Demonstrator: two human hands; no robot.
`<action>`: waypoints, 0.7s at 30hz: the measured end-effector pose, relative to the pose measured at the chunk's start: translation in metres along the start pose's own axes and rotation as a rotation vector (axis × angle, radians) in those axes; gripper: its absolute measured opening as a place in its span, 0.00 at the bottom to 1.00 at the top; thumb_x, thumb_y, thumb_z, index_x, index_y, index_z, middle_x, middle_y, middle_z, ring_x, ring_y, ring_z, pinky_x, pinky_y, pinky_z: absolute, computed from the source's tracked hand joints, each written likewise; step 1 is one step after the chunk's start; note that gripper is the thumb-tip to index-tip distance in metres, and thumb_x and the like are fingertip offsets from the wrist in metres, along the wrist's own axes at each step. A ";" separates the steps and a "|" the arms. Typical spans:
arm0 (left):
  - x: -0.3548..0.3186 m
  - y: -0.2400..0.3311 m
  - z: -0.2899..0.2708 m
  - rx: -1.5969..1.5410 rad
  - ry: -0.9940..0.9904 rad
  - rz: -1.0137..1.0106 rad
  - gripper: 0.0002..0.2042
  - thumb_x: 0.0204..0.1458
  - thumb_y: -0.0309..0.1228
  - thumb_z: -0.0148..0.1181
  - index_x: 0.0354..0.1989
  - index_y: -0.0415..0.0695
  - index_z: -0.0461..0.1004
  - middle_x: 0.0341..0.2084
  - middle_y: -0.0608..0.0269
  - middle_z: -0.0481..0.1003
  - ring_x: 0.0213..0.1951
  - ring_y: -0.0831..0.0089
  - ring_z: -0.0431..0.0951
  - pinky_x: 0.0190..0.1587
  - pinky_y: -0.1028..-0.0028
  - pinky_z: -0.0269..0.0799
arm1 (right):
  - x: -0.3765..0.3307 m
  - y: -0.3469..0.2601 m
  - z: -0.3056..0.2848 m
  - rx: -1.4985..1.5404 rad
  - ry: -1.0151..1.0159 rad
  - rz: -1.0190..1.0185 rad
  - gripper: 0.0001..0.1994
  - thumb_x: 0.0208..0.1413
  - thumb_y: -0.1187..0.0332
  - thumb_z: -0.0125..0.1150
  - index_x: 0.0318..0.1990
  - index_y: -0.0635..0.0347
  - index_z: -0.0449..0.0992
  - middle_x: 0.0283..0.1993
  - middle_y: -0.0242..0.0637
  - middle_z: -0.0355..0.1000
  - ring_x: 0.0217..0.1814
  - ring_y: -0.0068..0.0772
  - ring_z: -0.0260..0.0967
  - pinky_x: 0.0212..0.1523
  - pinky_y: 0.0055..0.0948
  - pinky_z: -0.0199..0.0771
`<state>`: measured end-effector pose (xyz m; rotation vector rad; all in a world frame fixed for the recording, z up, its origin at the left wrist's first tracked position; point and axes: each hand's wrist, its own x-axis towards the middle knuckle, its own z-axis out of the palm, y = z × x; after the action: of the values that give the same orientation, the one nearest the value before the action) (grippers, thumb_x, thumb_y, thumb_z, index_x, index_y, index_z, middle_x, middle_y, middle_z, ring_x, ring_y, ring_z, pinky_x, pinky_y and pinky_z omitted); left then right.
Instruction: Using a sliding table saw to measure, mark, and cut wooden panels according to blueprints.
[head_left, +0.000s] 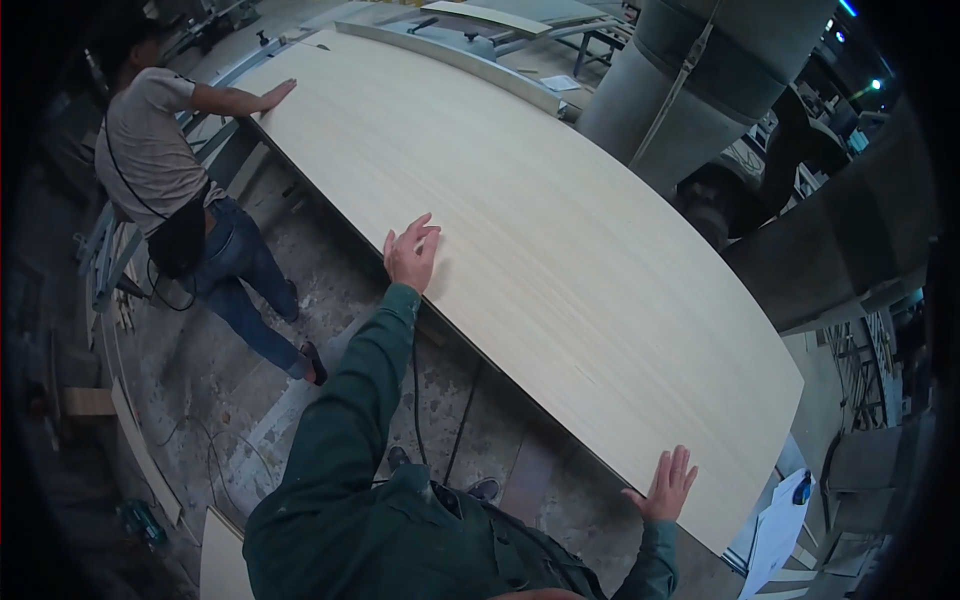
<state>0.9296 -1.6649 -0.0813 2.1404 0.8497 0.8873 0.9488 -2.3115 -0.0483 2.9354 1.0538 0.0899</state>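
A large pale wooden panel lies flat in front of me, spanning most of the view. My left hand is over its near edge around the middle, fingers apart and slightly curled, holding nothing. Farther right, my right hand rests flat at the near edge close to the panel's right end, fingers stretched out. At the far left end, a co-worker in a light T-shirt and jeans stands with one hand laid on the panel.
Large grey ducts rise beyond the panel at the right. Papers with a blue tape-like item lie beside its right end. Cables hang beneath the near edge. A power tool and boards are on the floor at left.
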 end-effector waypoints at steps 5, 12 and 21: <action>0.038 -0.044 -0.020 0.034 -0.028 -0.028 0.17 0.62 0.42 0.52 0.57 0.51 0.74 0.40 0.73 0.83 0.49 0.77 0.79 0.71 0.57 0.42 | 0.026 -0.057 0.002 -0.029 -0.006 0.002 0.60 0.34 0.30 0.68 0.71 0.61 0.55 0.77 0.54 0.44 0.80 0.55 0.38 0.73 0.65 0.32; 0.129 -0.099 -0.046 0.072 -0.013 -0.002 0.18 0.60 0.47 0.54 0.53 0.54 0.78 0.40 0.67 0.82 0.47 0.72 0.79 0.70 0.57 0.46 | 0.099 -0.127 -0.012 0.038 0.006 0.012 0.59 0.34 0.33 0.71 0.72 0.57 0.54 0.77 0.54 0.44 0.80 0.55 0.37 0.71 0.72 0.31; 0.056 -0.051 0.011 0.401 -0.135 0.049 0.23 0.61 0.45 0.53 0.64 0.53 0.68 0.62 0.65 0.70 0.64 0.65 0.68 0.71 0.48 0.40 | 0.134 -0.121 -0.007 0.128 0.059 0.027 0.56 0.34 0.33 0.71 0.70 0.54 0.57 0.76 0.52 0.48 0.79 0.54 0.42 0.68 0.75 0.37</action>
<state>0.9534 -1.5972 -0.1074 2.5424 0.9727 0.6238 0.9752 -2.1327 -0.0403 3.0797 1.0654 0.1141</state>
